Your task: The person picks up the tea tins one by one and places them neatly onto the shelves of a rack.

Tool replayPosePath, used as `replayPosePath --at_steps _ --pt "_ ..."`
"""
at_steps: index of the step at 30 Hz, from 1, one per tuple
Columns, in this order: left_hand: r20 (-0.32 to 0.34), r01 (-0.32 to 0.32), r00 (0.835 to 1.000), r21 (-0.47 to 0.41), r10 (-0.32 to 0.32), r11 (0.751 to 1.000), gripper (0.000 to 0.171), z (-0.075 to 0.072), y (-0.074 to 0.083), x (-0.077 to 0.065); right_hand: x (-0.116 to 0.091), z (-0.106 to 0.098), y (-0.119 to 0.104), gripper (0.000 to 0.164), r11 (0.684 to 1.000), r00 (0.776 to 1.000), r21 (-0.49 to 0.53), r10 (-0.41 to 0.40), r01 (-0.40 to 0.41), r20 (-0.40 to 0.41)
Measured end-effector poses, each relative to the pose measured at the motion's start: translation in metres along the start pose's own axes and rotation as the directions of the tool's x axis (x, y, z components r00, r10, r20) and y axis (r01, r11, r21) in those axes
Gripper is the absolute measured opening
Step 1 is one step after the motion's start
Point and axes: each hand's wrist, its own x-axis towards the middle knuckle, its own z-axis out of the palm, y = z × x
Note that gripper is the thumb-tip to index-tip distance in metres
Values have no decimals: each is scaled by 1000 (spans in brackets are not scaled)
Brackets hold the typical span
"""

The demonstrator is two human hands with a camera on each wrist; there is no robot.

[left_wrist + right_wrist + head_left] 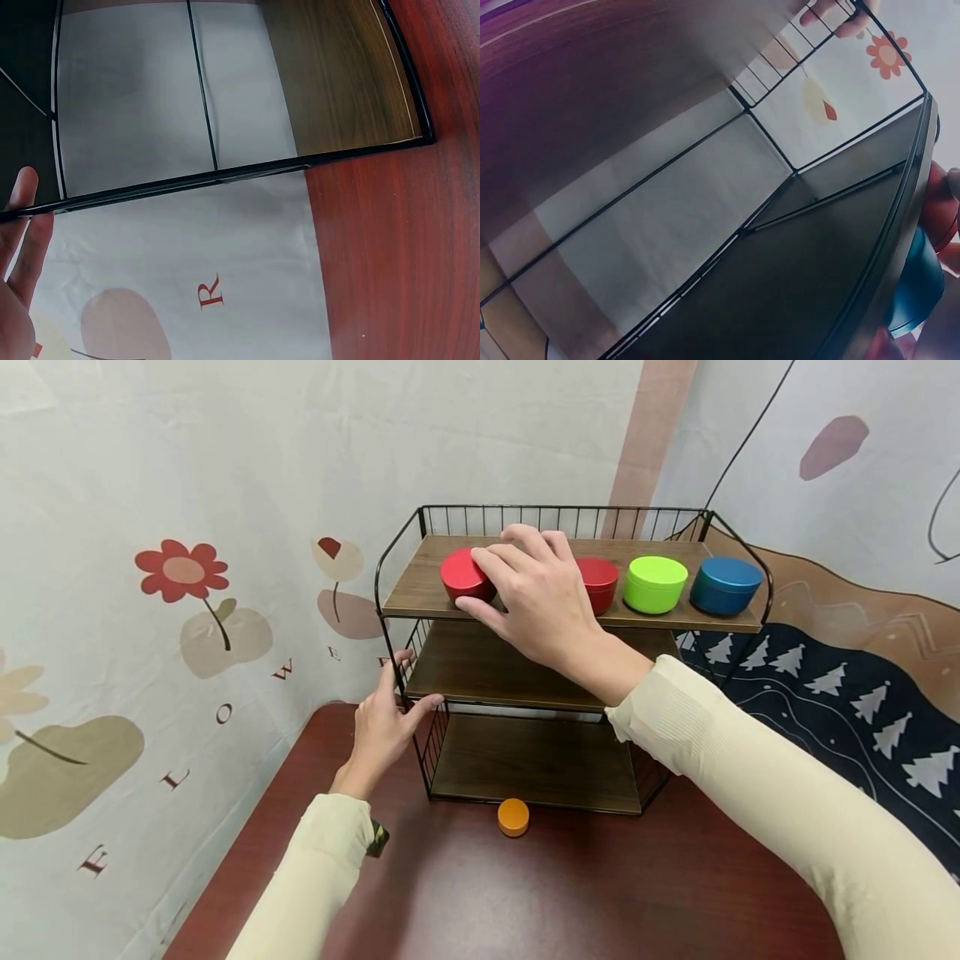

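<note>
My right hand (536, 593) grips a round red tin (465, 575) at the left of the top shelf, thumb low at its front and fingers at its upper right side. To the right stand a second red tin (598, 583), partly covered by the hand, a lime green tin (656, 585) and a blue tin (725, 586). The right wrist view shows a teal tin (916, 289) between red ones; my hand hides it in the head view. My left hand (381, 727) holds the left front post of the wire-framed shelf rack (510, 668), thumb in front.
A small orange tin (513, 817) sits on the dark red table (600, 877) before the bottom shelf. Black wire rails (562, 518) edge the top shelf at back and sides. A printed cloth (262, 460) hangs behind the rack.
</note>
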Motion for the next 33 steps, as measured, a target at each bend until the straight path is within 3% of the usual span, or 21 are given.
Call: replayPosePath --at_steps 21,26,33 --pt "-3 2 1000 -2 -2 1000 74 0 0 -1 0 -1 -1 52 999 998 -45 31 -28 56" --pt "-1 -5 1000 -6 5 1000 75 0 0 -2 -3 -9 -2 55 999 999 -28 39 -38 14" --pt "-8 -16 1000 -16 16 1000 75 0 -1 0 -11 -22 -5 58 1000 995 -1 -23 23 -96"
